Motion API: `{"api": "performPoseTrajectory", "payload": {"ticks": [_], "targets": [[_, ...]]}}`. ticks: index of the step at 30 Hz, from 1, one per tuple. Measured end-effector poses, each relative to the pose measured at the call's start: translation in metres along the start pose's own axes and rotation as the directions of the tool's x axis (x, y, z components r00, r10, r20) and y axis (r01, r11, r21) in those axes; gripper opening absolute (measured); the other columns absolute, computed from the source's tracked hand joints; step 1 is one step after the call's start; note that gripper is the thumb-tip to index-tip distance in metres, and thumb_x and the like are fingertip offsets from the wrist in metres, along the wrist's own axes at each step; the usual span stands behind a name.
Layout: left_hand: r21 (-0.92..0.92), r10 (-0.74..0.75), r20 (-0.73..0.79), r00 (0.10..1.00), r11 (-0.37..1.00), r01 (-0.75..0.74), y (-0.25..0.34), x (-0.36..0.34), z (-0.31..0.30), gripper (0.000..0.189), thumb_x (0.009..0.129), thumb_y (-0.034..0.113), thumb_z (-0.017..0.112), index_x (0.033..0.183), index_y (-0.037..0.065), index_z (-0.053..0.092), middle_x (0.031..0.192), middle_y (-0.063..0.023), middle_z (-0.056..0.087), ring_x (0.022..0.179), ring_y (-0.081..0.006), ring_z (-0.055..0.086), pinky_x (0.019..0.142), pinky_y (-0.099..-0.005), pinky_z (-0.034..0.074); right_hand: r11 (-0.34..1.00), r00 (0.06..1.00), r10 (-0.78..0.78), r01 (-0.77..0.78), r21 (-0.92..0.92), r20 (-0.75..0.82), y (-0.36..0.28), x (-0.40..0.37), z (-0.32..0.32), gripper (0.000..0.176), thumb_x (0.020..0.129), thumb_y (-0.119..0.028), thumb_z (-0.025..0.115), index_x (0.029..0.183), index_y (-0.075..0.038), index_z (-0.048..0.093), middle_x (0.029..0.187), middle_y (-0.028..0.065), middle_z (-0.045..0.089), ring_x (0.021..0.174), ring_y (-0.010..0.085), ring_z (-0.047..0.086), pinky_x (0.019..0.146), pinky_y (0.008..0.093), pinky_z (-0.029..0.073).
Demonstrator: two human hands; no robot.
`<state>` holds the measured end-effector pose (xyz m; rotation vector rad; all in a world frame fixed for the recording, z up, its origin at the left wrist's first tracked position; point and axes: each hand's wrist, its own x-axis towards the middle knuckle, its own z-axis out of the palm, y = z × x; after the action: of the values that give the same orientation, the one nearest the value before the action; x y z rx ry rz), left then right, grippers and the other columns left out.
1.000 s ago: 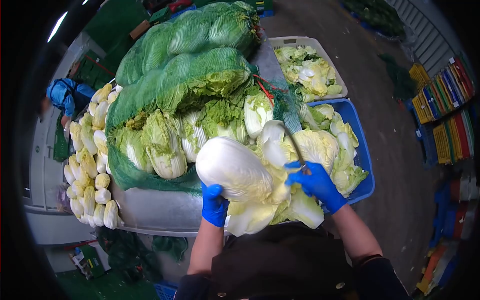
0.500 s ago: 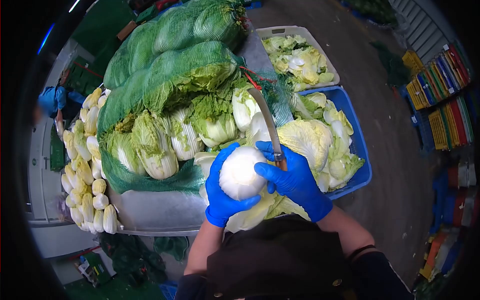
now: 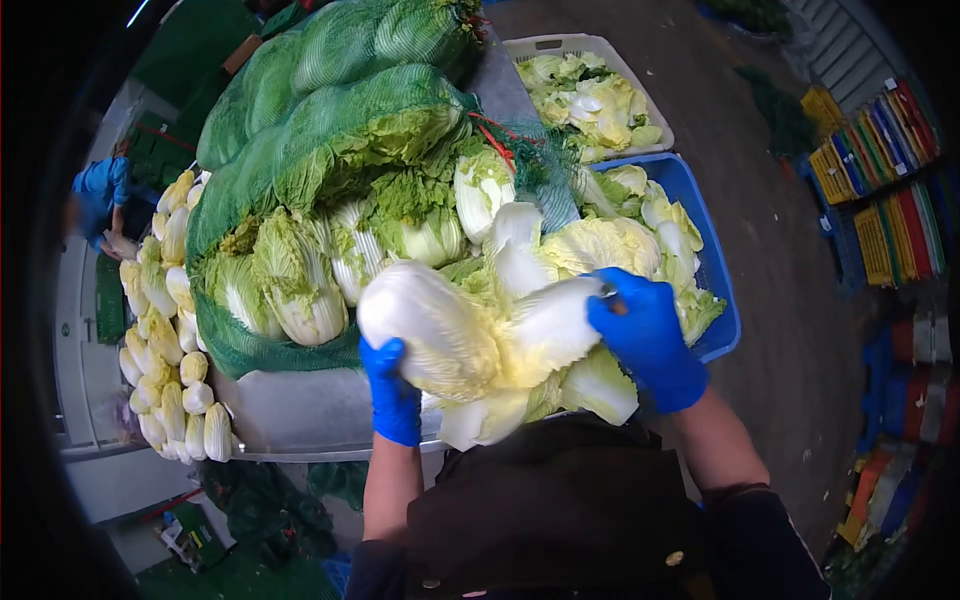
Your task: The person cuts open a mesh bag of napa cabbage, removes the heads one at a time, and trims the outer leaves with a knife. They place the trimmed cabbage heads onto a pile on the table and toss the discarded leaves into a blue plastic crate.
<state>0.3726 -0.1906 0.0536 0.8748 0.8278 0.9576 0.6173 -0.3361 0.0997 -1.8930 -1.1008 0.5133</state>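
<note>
My left hand point(image 3: 392, 392), in a blue glove, grips a napa cabbage point(image 3: 425, 320) from its left side; the cabbage lies tilted, its white base up and to the left. A broad outer leaf point(image 3: 555, 325) spreads from its right side, and my gloved right hand point(image 3: 650, 335) is closed on that leaf's edge. A small metal part of the knife point(image 3: 608, 291) shows at the right fingers; the blade is hidden. Loose leaves point(image 3: 600, 385) lie beneath, close to my apron.
A green mesh sack point(image 3: 340, 130) with more cabbages lies on the metal table point(image 3: 300, 405). Trimmed cabbages point(image 3: 165, 350) are stacked at the left. A blue crate point(image 3: 715, 250) and a white crate point(image 3: 650, 95) hold leaves. Another person point(image 3: 105, 195) stands far left.
The cabbage has turned from base toward me to lying tilted leftward. My right hand has moved right, drawing an outer leaf away from the head. The knife blade has gone out of sight.
</note>
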Motion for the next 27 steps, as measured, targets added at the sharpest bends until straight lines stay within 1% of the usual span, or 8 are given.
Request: {"api": "performPoseTrajectory", "payload": {"ticks": [4,9,12,14,17,18,20,27], "targets": [[-0.311,0.013,-0.12,0.993,0.949,-0.05,0.013,0.004,-0.02,0.075,0.08,0.05,0.052,0.138,0.005,0.034,0.135,-0.0165,0.043,0.121,-0.0325,0.045,0.103,-0.0459,0.036,0.869,0.93,0.367,-0.35,0.349,0.019,0.021,-0.007,-0.037,0.021,0.073,-0.013,0.066,0.085,0.003,0.061,0.061,0.0001,0.049,0.055,0.0068,0.045,0.05,0.0268,0.04],[-0.287,0.131,-0.213,0.968,0.939,-0.19,0.032,0.009,-0.036,0.075,0.082,0.054,0.047,0.138,0.005,0.035,0.136,-0.0169,0.043,0.122,-0.0322,0.044,0.104,-0.0459,0.036,0.932,0.984,0.046,-0.105,-0.348,-0.175,0.043,-0.001,-0.052,0.04,0.076,-0.012,0.069,0.113,-0.001,0.056,0.064,0.0024,0.052,0.059,0.0119,0.051,0.057,0.029,0.046],[-0.396,0.166,-0.03,0.986,0.903,-0.165,0.039,0.007,-0.041,0.076,0.084,0.057,0.042,0.139,0.006,0.033,0.137,-0.0179,0.04,0.124,-0.033,0.042,0.105,-0.0463,0.034,0.928,0.944,-0.266,0.198,-0.315,-0.193,0.01,-0.009,-0.01,0.05,0.078,-0.014,0.069,0.123,-0.002,0.05,0.071,0.0078,0.057,0.064,0.0184,0.056,0.063,0.0314,0.048],[-0.471,0.188,0.141,0.972,0.876,-0.101,0.037,0.006,-0.041,0.077,0.085,0.059,0.039,0.14,0.006,0.031,0.139,-0.0187,0.038,0.125,-0.0337,0.041,0.105,-0.0466,0.033,0.959,0.99,0.029,-0.066,0.276,0.136,0.001,-0.03,0.036,0.045,0.08,-0.018,0.068,0.119,-0.002,0.053,0.079,0.0127,0.059,0.069,0.022,0.058,0.066,0.0333,0.048],[-0.649,0.391,0.286,0.875,0.75,-0.123,0.019,0.009,-0.05,0.085,0.086,0.068,0.029,0.144,0.008,0.022,0.146,-0.0195,0.026,0.13,-0.0352,0.034,0.108,-0.0473,0.028,0.874,0.759,0.124,-0.388,0.291,0.639,0.011,-0.048,0.11,0.043,0.086,-0.024,0.062,0.125,-0.008,0.051,0.078,0.0014,0.06,0.068,0.0093,0.053,0.063,0.028,0.046],[-0.649,0.389,0.286,0.876,0.751,-0.122,0.021,0.008,-0.049,0.085,0.086,0.068,0.029,0.144,0.008,0.022,0.146,-0.0195,0.026,0.13,-0.0352,0.034,0.108,-0.0473,0.028,0.801,0.639,0.197,-0.542,0.254,0.743,0.015,-0.051,0.127,0.049,0.085,-0.024,0.06,0.131,-0.011,0.047,0.075,0.0063,0.063,0.059,0.0173,0.056,0.057,0.0348,0.047],[-0.621,0.355,0.245,0.902,0.772,-0.136,0.028,0.002,-0.047,0.083,0.086,0.067,0.031,0.143,0.008,0.025,0.144,-0.02,0.03,0.128,-0.0358,0.037,0.106,-0.0485,0.031,0.998,0.851,-0.061,0.053,0.032,0.521,0.099,-0.075,0.19,0.054,0.084,-0.023,0.056,0.135,-0.016,0.041,0.074,0.0141,0.063,0.058,0.0285,0.059,0.055,0.0419,0.048],[-0.486,0.201,-0.068,0.977,0.849,-0.208,0.037,-0.029,-0.063,0.082,0.084,0.067,0.036,0.141,0.009,0.031,0.139,-0.0187,0.039,0.119,-0.0369,0.046,0.098,-0.0515,0.04,0.97,0.851,0.139,-0.013,-0.245,0.507,0.116,-0.053,0.13,0.053,0.084,-0.022,0.051,0.136,-0.025,0.04,0.063,0.0151,0.059,0.056,0.0323,0.058,0.055,0.0442,0.047]]}}
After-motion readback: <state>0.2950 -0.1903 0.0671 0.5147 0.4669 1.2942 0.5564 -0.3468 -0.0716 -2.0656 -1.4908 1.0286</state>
